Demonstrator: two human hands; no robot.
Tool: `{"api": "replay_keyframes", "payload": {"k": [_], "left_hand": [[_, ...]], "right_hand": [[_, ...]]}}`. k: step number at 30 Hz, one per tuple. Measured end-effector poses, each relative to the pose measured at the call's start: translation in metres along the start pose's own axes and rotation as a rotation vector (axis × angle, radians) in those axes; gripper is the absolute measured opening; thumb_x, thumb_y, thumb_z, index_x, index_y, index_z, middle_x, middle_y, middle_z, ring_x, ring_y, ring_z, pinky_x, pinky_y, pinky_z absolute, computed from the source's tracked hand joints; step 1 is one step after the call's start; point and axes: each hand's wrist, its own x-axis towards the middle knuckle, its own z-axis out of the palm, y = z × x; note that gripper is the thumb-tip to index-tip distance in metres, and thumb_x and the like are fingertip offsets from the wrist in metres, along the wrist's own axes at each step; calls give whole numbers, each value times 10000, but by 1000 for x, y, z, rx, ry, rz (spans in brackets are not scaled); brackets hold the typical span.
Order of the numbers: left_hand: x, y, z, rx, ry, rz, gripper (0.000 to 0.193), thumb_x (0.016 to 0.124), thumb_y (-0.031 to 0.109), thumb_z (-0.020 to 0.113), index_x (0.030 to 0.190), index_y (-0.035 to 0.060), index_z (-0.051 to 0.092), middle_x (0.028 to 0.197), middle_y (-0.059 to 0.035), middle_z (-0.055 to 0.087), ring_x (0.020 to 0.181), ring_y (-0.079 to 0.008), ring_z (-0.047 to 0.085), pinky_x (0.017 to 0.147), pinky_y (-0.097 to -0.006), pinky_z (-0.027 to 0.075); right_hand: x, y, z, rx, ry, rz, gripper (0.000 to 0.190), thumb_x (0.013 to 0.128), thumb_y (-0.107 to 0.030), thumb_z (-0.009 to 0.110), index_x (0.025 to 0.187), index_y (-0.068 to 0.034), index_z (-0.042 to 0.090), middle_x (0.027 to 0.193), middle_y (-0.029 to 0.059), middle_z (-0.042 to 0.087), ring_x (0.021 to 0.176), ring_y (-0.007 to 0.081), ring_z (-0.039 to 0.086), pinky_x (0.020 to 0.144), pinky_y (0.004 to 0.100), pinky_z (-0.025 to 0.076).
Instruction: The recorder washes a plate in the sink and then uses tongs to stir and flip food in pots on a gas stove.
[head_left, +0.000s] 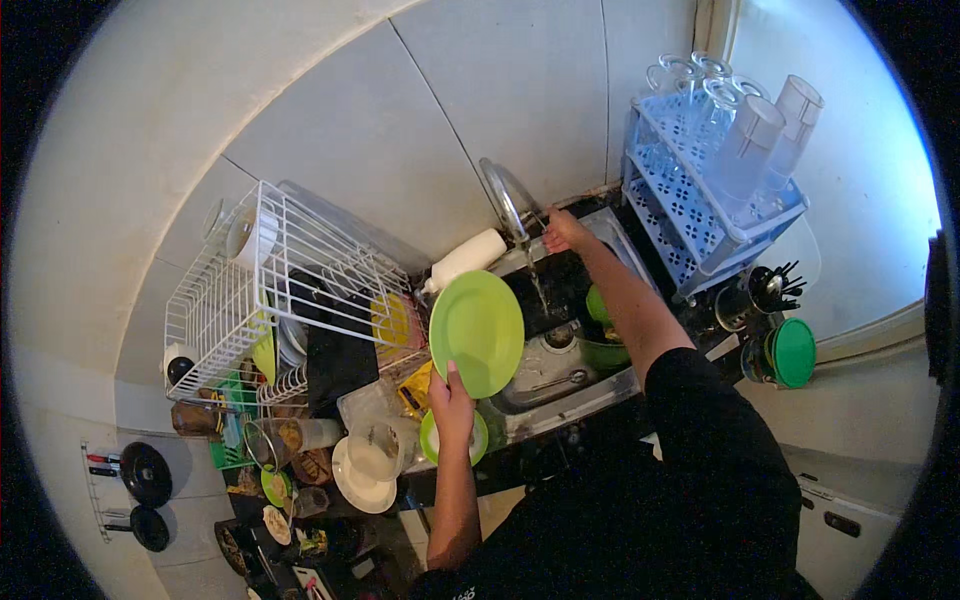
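My left hand holds a green plate by its lower rim, thumb on the face, over the left side of the sink. My right hand reaches to the base of the curved metal faucet, at its handle; the fingers are partly hidden. A thin stream of water runs into the metal sink. Inside the sink lie a spoon and green dishware, partly behind my right arm. A white bottle lies or leans behind the held plate. Another green-rimmed dish is beside my left wrist.
A white wire dish rack stands left, holding dishes. Plastic containers and a white plate crowd the counter below it. At right are a blue plastic rack with glasses and pitchers, a utensil holder and a green-lidded container.
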Motion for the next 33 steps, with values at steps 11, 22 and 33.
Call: {"api": "replay_keyframes", "payload": {"k": [11,22,33], "left_hand": [[13,-66,67,-952,-184,-565,305,1010,158,496,1290,38,506,1257,-98,591,1108,-223,608,927,-389,522],[14,-90,92,-994,-173,-605,291,1006,168,509,1268,42,520,1198,-93,626,1030,-201,638,844,-343,558],[1,-45,69,1,-121,-26,315,1018,241,469,1178,-11,572,1075,-201,658,943,-355,650,807,-411,499]], "right_hand": [[-29,-31,7,-171,19,70,780,883,-724,353,934,28,551,743,165,599,607,261,621,549,414,557],[-32,-37,15,-203,-4,34,768,901,-715,365,892,30,552,730,133,581,606,252,602,574,406,542],[-25,-63,18,544,-106,97,613,923,-618,436,951,-17,553,784,91,599,657,236,598,594,375,532]]}}
